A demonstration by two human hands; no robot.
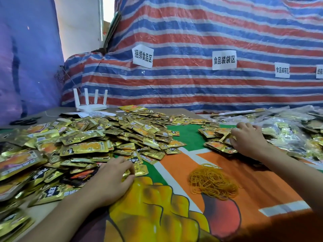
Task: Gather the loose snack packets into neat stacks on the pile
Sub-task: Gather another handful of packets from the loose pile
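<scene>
Where the head view looks down on the counter (188, 135), spread with a printed green and orange cloth, the stock lies as follows. Gold foil snack packets (83, 147), loose and overlapping, form a broad pile (136, 130) across the left half, reaching back to the far edge. Left hand (111, 180): at the pile's near edge, fingers (122, 165) curled over a few packets, thumb tucked beneath, pinching them. Right hand (248, 138): palm down on a smaller heap (215, 145) of the same packets at right, fingers spread and lying on top; whether it grips any cannot be told. Between the two hands, nearer the viewer: a tangle of yellow rubber bands (213, 184) on the cloth, apart from both heaps. Far right: clear bags (288, 130) holding gold packets. Rear left: a white router (90, 102) with four upright antennas, and black scissors (24, 121) lying flat. Behind the counter: a red, white and blue striped tarp (192, 84) bearing white paper labels (224, 59) with printed characters.
</scene>
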